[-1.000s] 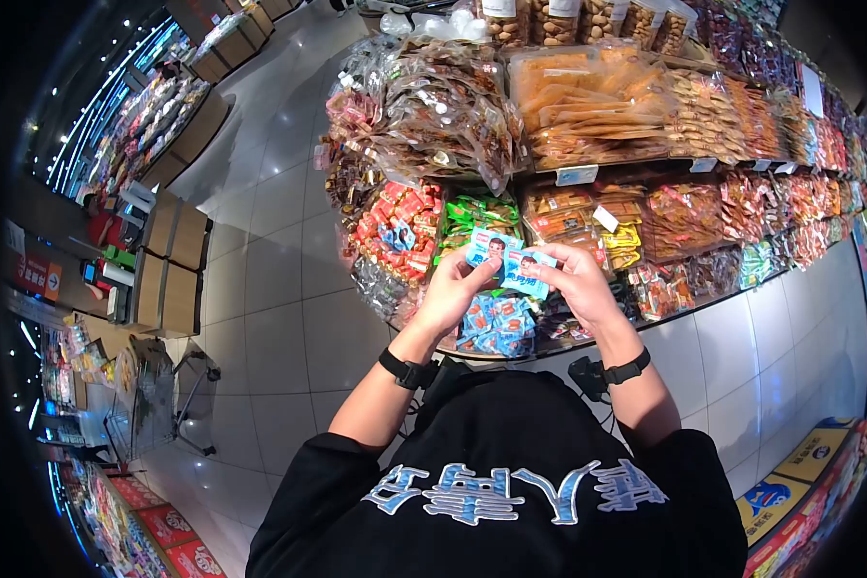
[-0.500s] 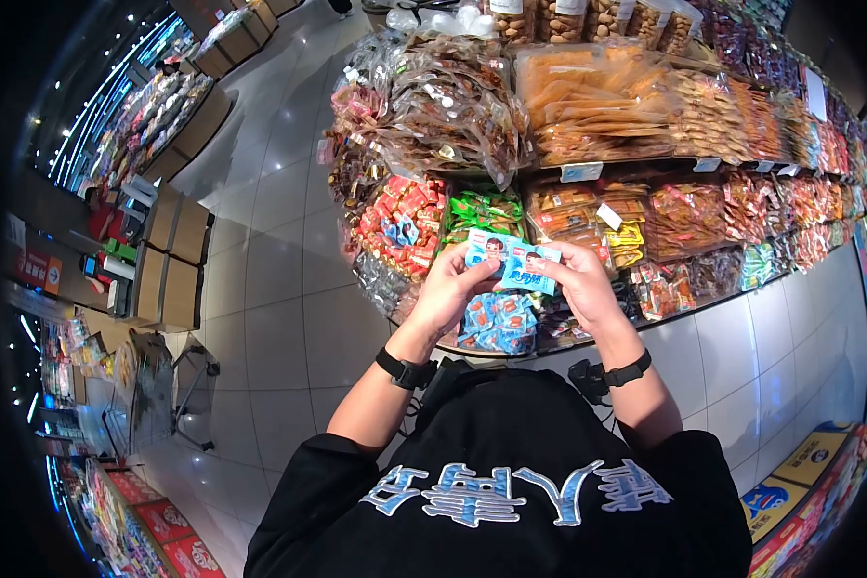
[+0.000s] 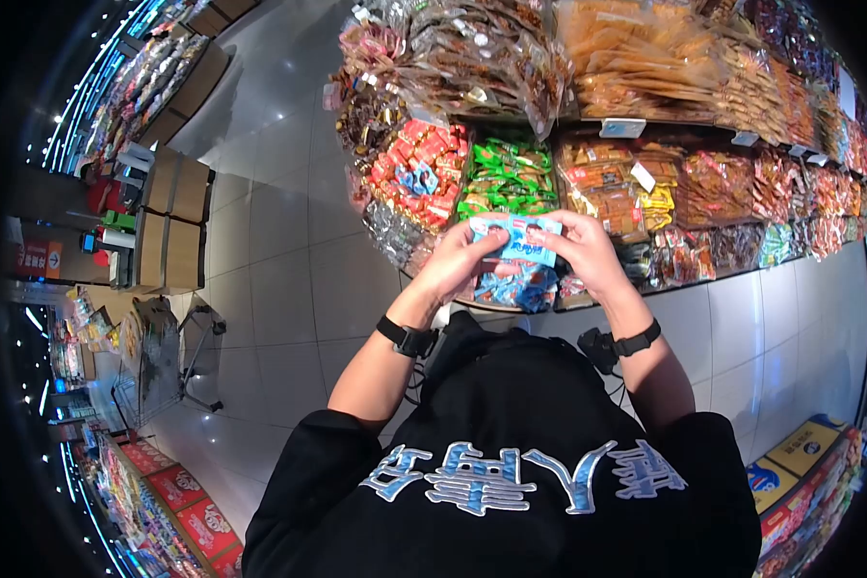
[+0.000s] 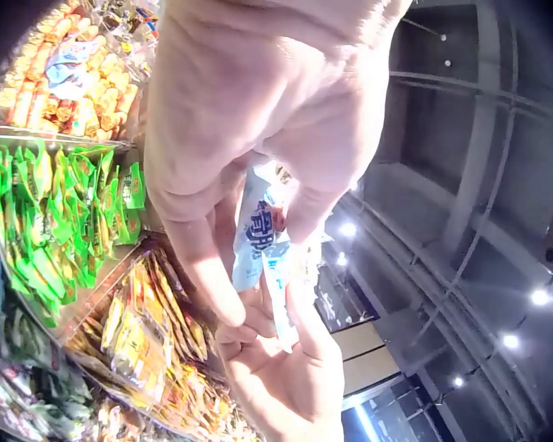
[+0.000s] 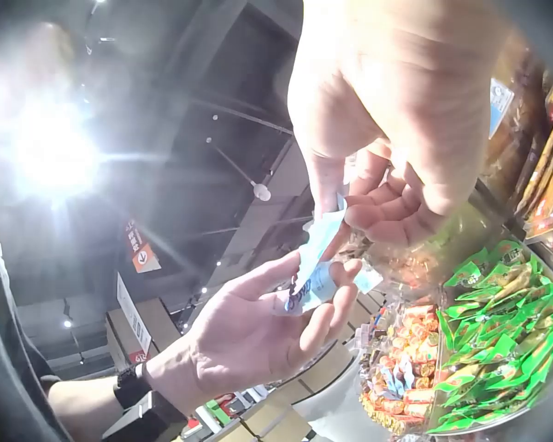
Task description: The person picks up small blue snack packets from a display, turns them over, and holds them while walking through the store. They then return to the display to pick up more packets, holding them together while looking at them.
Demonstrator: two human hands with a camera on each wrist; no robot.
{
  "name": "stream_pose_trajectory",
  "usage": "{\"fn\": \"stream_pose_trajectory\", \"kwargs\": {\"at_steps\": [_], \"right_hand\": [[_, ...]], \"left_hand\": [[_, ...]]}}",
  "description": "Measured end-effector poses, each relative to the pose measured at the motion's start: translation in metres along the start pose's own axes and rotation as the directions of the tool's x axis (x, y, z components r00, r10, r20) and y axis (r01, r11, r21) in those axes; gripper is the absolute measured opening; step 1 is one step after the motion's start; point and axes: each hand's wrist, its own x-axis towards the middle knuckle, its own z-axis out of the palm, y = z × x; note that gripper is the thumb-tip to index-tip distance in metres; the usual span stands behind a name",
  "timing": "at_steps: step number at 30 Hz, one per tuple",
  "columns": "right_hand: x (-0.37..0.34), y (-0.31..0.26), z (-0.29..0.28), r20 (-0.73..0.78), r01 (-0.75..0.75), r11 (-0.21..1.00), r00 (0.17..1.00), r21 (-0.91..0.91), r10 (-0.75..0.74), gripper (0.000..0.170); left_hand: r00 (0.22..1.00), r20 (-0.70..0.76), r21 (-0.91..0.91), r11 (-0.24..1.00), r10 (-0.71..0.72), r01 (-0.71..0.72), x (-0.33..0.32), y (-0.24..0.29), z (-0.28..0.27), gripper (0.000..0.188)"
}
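Observation:
Two light-blue printed packets are held up side by side above the display. The left hand point(image 3: 456, 262) pinches the left packet point(image 3: 489, 231) between thumb and fingers. The right hand point(image 3: 590, 252) grips the right packet point(image 3: 533, 240) the same way, thumb on top. In the left wrist view the blue packet point(image 4: 255, 224) shows between the left thumb and fingers. From the right wrist, one packet point(image 5: 321, 241) hangs from the right fingers, close to the left hand point(image 5: 249, 330). Below the hands lies a pile of blue packets point(image 3: 518, 289), partly covered by them.
Green packets point(image 3: 507, 175) and red-wrapped sweets point(image 3: 418, 171) fill bins beyond the hands. Brown bagged snacks point(image 3: 645, 58) cover the upper shelf. At the left are a counter point(image 3: 175, 222) and a metal cart point(image 3: 149, 356); yellow and red boxes point(image 3: 801, 453) stand lower right.
The view has shifted, so the display sits higher and further right. Both hands still hold the packets, which now overlap the blue pile's upper edge more closely.

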Motion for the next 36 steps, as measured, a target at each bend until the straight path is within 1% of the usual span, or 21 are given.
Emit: {"fn": "stream_pose_trajectory", "kwargs": {"at_steps": [1,2,3,5,7,9,11,13,15,16,17,19,20,21,24,27,28,31,32,35,36], "right_hand": [[0.005,0.004,0.001,-0.001,0.000,0.999,1.000,-0.035,0.000,0.021],[0.009,0.007,0.005,-0.012,-0.017,1.000,1.000,-0.009,0.017,0.022],[0.015,0.010,0.010,0.006,-0.035,0.999,0.999,0.014,0.035,0.021],[0.026,0.016,0.023,0.041,-0.071,0.995,0.997,0.063,0.069,0.021],[0.039,0.031,0.046,-0.027,-0.042,0.993,0.999,0.112,0.045,0.017],[0.054,0.056,0.057,-0.118,0.019,0.997,0.993,0.076,-0.010,0.017],[0.060,0.071,0.070,-0.137,0.018,0.994,0.990,-0.105,-0.033,0.019],[0.061,0.082,0.085,-0.113,0.018,0.981,0.993,-0.193,-0.040,0.014],[0.056,0.087,0.093,-0.046,-0.067,0.995,0.996,0.075,0.070,0.011],[0.051,0.099,0.088,-0.029,-0.121,0.989,0.992,0.084,0.123,0.013],[0.044,0.109,0.084,-0.088,-0.197,0.975,0.975,0.102,0.206,0.016],[0.031,0.176,0.060,-0.281,-0.400,0.895,0.851,0.198,0.443,0.019],[0.021,0.231,0.042,-0.425,-0.478,0.874,0.775,0.089,0.468,0.024],[0.011,0.280,0.027,-0.559,-0.566,0.824,0.686,-0.006,0.467,0.029],[0.000,0.337,0.003,-0.783,-0.768,0.560,0.541,-0.312,0.306,0.044],[0.007,0.369,-0.005,-0.872,-0.823,0.543,0.381,-0.169,0.307,0.052],[0.013,0.376,-0.006,-0.881,-0.836,0.535,0.338,-0.121,0.330,0.049],[0.018,0.411,-0.010,-0.906,-0.772,0.626,0.336,-0.109,0.256,0.049],[0.022,0.427,-0.011,-0.938,-0.726,0.678,0.305,-0.117,0.164,0.040],[0.008,0.481,-0.030,-0.805,-0.548,0.672,0.580,-0.498,-0.123,0.031],[0.020,0.450,-0.013,-0.944,-0.660,0.717,0.330,-0.225,0.009,0.028]], "left_hand": [[0.999,-0.042,0.021,1.000,-0.001,0.002,0.003,0.000,-0.008,0.032],[0.997,-0.081,-0.044,0.999,-0.001,-0.003,0.006,0.002,-0.013,0.032],[0.997,-0.081,-0.040,0.999,-0.017,0.014,0.007,0.003,-0.021,0.032],[0.997,-0.021,-0.109,0.991,-0.079,0.076,0.008,0.001,-0.037,0.036],[0.982,0.090,-0.280,0.943,-0.163,0.182,0.004,0.011,-0.041,0.041],[0.982,0.086,-0.216,0.959,-0.168,0.183,0.005,0.009,-0.061,0.038],[0.974,0.082,-0.111,0.969,-0.213,0.221,0.006,0.002,-0.084,0.035],[0.964,0.062,-0.097,0.959,-0.260,0.265,0.005,-0.007,-0.107,0.031],[0.955,0.100,-0.038,0.958,-0.279,0.284,0.001,-0.008,-0.130,0.033],[0.951,0.024,-0.064,0.948,-0.310,0.310,-0.003,-0.007,-0.138,0.034],[0.944,0.025,-0.077,0.941,-0.328,0.329,-0.006,-0.005,-0.147,0.033],[0.931,0.022,-0.107,0.925,-0.364,0.364,-0.012,-0.002,-0.167,0.032],[0.922,0.026,-0.101,0.916,-0.387,0.388,-0.015,-0.001,-0.175,0.031],[0.915,0.033,-0.083,0.911,-0.402,0.403,-0.017,0.000,-0.183,0.031],[0.896,0.032,-0.028,0.896,-0.443,0.444,-0.022,0.001,-0.203,0.032],[0.899,-0.004,0.044,0.898,-0.438,0.438,-0.027,0.005,-0.217,0.032],[0.896,-0.012,0.054,0.895,-0.444,0.443,-0.027,0.008,-0.221,0.033],[0.901,-0.091,0.044,0.902,-0.425,0.430,-0.032,0.013,-0.230,0.035],[0.900,-0.086,0.050,0.901,-0.426,0.431,-0.033,0.014,-0.235,0.035],[0.905,-0.087,0.055,0.905,-0.416,0.422,-0.037,0.017,-0.247,0.035],[0.904,-0.103,0.066,0.904,-0.415,0.422,-0.037,0.021,-0.248,0.034]]}}
